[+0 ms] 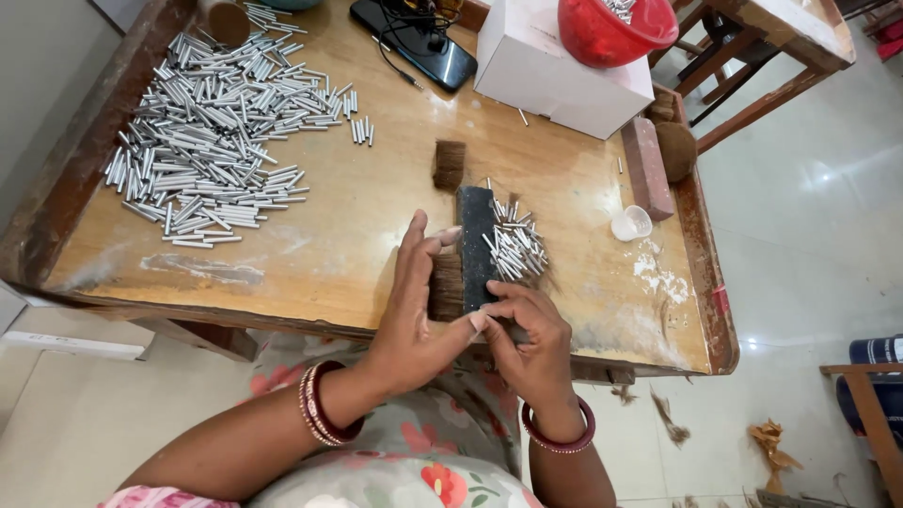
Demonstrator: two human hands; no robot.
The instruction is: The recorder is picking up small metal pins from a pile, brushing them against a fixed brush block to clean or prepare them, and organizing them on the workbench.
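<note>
**A:** Start at nine o'clock. What lies on your tabletop (376,202) there?

**B:** A wide heap of short silver metal tubes (212,132) spreads out toward ten o'clock, well apart from your hands, probably a stock kept in reach but clear of the working spot.

**A:** And at the middle?

**B:** Your left hand (414,310) lies flat, fingers straight and together. It presses on a tuft of brown bristle fibre (446,287) against the left side of a dark upright block (475,245); you seem to pin the fibre so that it stays put. Its grip is spread open and closes round nothing. A second brown tuft (450,165) lies just beyond the block, toward twelve o'clock.

**A:** The right hand?

**B:** Your right hand (531,343) sits at six o'clock, touching your left thumb. Its fingertips pinch together at the near foot of the block. Whether that grip has a tube or some fibre in it, I cannot tell; it is too small to see.

**A:** Further right?

**B:** A small pile of tubes (515,246) lies against the block's right side, close by your right hand for easy picking. Toward two o'clock stand a white box (555,71) with a red bowl (611,33) on it, a brick (647,167) and a small clear cup (631,223). A black phone (414,42) lies at twelve.
</note>
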